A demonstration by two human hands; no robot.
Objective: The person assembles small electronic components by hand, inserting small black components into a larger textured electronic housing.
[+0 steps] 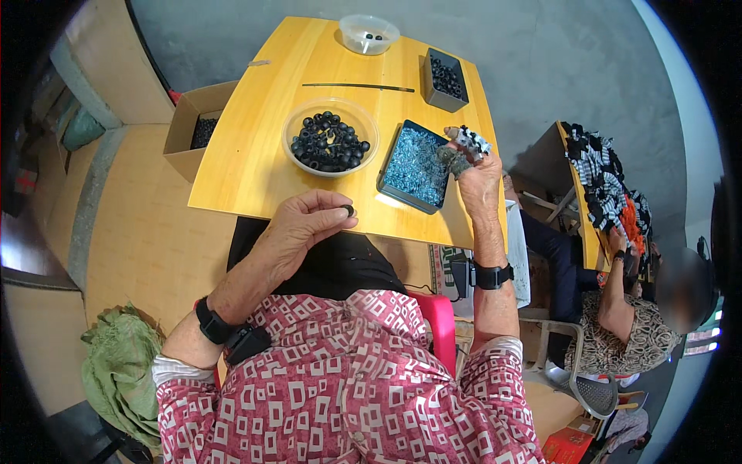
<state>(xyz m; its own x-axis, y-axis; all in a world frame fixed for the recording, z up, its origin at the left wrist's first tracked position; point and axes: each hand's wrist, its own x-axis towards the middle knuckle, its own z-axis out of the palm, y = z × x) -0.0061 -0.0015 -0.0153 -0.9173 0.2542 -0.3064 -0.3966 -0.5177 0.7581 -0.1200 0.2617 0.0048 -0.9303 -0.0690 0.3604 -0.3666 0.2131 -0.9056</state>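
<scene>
Indoor light, fairly bright and even over the yellow wood-grain tabletop (pixel 255 155). Whitish sheen along the near edge of the dark rectangular tray of blue beads (pixel 408 199). Left hand (pixel 305 223) reads clearly; its small round black bead (pixel 348 209) shows little detail. Deeper shadow beneath the table. Fisheye view: black corners, the smooth grey wall (pixel 502 54) curving toward the rim. Blurred patch over the seated co-worker's head (pixel 684 290).
</scene>
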